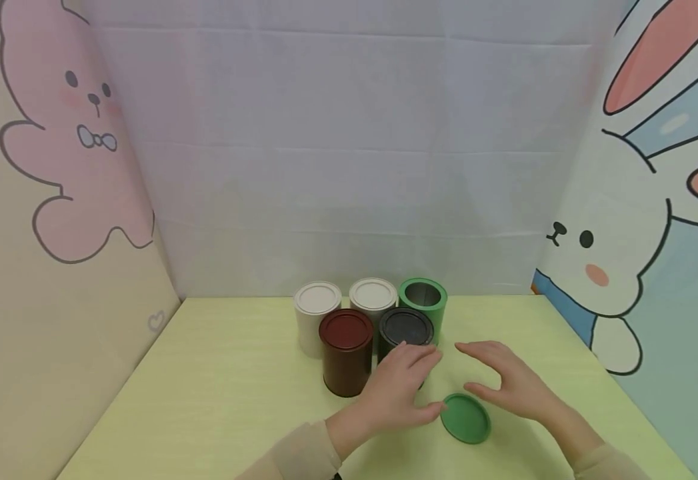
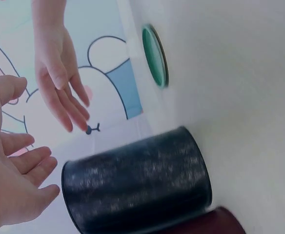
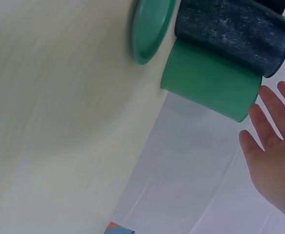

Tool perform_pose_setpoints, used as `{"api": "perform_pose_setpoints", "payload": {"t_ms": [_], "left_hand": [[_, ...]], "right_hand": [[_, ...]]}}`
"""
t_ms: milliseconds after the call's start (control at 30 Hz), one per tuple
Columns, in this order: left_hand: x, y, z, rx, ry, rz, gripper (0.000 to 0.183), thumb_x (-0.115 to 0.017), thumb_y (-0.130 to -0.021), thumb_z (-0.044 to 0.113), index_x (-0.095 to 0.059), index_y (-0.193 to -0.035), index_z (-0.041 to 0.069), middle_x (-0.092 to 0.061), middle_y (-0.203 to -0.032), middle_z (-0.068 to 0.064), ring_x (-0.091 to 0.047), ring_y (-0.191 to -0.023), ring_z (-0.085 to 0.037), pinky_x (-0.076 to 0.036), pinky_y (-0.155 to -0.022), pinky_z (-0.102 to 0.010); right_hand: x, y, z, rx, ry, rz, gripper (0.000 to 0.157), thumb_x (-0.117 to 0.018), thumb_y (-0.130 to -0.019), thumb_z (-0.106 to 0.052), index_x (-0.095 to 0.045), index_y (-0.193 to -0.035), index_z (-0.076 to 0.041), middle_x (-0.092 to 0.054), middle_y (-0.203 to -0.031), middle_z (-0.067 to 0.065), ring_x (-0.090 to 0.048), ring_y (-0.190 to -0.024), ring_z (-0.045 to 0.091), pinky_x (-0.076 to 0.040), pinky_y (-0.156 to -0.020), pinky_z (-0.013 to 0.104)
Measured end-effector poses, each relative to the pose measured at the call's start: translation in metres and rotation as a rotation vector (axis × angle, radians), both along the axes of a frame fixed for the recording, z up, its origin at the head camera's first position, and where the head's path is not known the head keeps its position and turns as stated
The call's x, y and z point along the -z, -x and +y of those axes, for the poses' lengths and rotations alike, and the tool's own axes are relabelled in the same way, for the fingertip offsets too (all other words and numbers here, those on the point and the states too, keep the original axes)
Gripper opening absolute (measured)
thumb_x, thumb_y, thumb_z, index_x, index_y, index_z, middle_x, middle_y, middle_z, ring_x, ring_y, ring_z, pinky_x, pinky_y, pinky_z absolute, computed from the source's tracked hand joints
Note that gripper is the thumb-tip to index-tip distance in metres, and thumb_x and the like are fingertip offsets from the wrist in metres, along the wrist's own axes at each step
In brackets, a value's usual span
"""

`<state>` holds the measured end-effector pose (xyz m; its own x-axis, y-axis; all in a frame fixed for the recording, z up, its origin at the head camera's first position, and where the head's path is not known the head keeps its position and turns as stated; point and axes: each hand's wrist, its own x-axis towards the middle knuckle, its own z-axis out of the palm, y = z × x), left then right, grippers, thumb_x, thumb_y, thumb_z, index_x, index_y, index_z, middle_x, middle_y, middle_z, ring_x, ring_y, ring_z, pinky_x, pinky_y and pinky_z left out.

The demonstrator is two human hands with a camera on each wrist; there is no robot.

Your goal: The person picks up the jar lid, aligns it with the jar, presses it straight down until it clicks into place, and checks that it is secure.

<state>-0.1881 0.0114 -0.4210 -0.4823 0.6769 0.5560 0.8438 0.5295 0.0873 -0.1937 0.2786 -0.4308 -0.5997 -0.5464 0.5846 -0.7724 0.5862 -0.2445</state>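
My left hand [image 1: 393,393] hovers before the black can [image 1: 407,327], fingers spread and nothing in them. To its right, my right hand [image 1: 513,380] is held in the air with fingers apart and empty. Below and between both hands a round green lid [image 1: 466,419] lies on the table. Behind the black can stands the green can [image 1: 439,313], its top uncovered and its hollow inside showing. In the left wrist view the black can [image 2: 137,180] is close by my left fingers. The right wrist view has my right fingertips near the top of the green can [image 3: 213,83].
A dark red can [image 1: 347,353] with its lid on stands left of the black one. Two white lidded cans [image 1: 317,300] are behind it in the back row. The pale yellow table [image 1: 217,400] meets a white cloth wall [image 1: 349,167] at its far edge.
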Motion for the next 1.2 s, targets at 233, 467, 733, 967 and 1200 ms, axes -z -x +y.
{"api": "perform_pose_setpoints", "payload": {"t_ms": [233,467,733,967,1200], "left_hand": [[0.011,-0.009,0.014,-0.011,-0.034,0.012,0.069,-0.073,-0.085,0.046,-0.055,-0.139,0.007,-0.057,-0.137,-0.007,-0.052,-0.126,-0.019,-0.04,-0.105,-0.027],[0.027,-0.017,0.02,0.001,-0.042,-0.083,0.067,-0.072,-0.086,0.044,-0.056,-0.138,0.007,-0.057,-0.136,-0.005,-0.053,-0.125,-0.018,-0.043,-0.103,-0.028],[0.046,-0.012,0.027,-0.025,0.052,-0.216,0.07,-0.068,-0.089,0.05,-0.05,-0.144,0.011,-0.051,-0.143,-0.003,-0.048,-0.13,-0.018,-0.044,-0.101,-0.031],[0.058,-0.005,0.03,-0.023,0.094,-0.343,0.073,-0.067,-0.088,0.054,-0.05,-0.146,0.013,-0.049,-0.145,-0.003,-0.045,-0.132,-0.018,-0.047,-0.097,-0.03],[0.066,0.002,0.036,-0.042,0.097,-0.45,0.075,-0.069,-0.087,0.054,-0.047,-0.148,0.016,-0.045,-0.149,-0.003,-0.041,-0.136,-0.019,-0.045,-0.101,-0.032]], "right_hand": [[0.012,-0.003,0.011,-0.032,0.017,0.024,0.068,-0.087,-0.07,-0.008,-0.061,-0.133,-0.006,-0.063,-0.127,0.005,-0.053,-0.115,0.018,-0.027,-0.102,0.011],[0.023,-0.011,0.022,-0.004,0.006,-0.029,0.068,-0.087,-0.071,-0.009,-0.062,-0.134,-0.009,-0.063,-0.128,0.002,-0.05,-0.118,0.012,-0.025,-0.1,0.008],[0.042,-0.013,0.029,-0.06,-0.046,-0.052,0.072,-0.09,-0.069,-0.015,-0.061,-0.135,-0.008,-0.063,-0.13,0.002,-0.05,-0.119,0.013,-0.025,-0.101,0.007],[0.062,-0.01,0.035,-0.11,-0.076,-0.036,0.076,-0.091,-0.067,-0.02,-0.06,-0.135,-0.005,-0.061,-0.132,0.006,-0.049,-0.12,0.013,-0.023,-0.104,0.008],[0.073,-0.008,0.037,-0.125,-0.097,-0.044,0.076,-0.09,-0.071,-0.03,-0.059,-0.135,-0.003,-0.06,-0.133,0.009,-0.049,-0.121,0.015,-0.02,-0.105,0.007]]}}
